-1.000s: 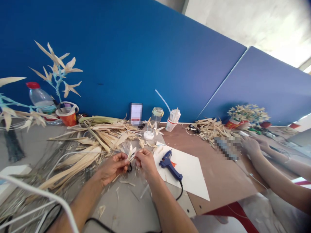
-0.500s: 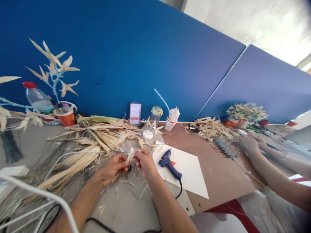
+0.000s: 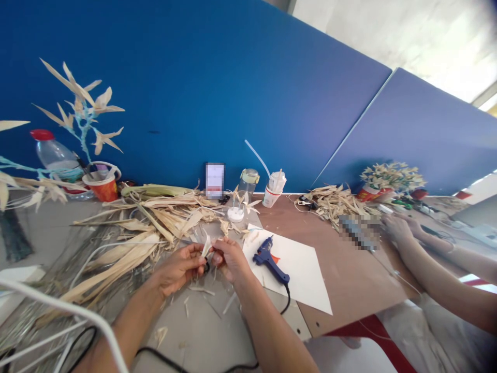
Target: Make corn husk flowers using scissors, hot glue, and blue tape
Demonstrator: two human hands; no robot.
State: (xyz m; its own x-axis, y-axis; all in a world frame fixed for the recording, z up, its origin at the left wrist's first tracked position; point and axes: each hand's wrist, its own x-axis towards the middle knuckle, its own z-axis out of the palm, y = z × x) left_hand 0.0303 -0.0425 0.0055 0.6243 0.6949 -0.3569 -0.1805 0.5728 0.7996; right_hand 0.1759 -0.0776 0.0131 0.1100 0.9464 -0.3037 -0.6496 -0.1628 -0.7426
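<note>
My left hand (image 3: 180,267) pinches a small pale strip of corn husk (image 3: 206,245) between thumb and fingers. Close against it, my right hand (image 3: 230,257) has its fingertips pressed together at the husk's right side; whatever they grip is too small to make out. Below the fingers a dark curved object (image 3: 207,267) shows in part, its kind unclear. To the right of my hands a blue hot glue gun (image 3: 272,261) lies on a white sheet (image 3: 306,282). Husk scraps (image 3: 202,290) are scattered beneath my wrists.
Dried corn husks (image 3: 132,248) are heaped at left. Behind my hands stand a phone (image 3: 215,180), a husk flower on a white base (image 3: 235,214), a bottle (image 3: 247,182) and a cup (image 3: 271,198). A white tube (image 3: 77,311) crosses front left. Another person's arms (image 3: 419,259) rest at right.
The husk strip stands more upright in my left fingers. My hands stay together in nearly the same place, and the view has shifted slightly.
</note>
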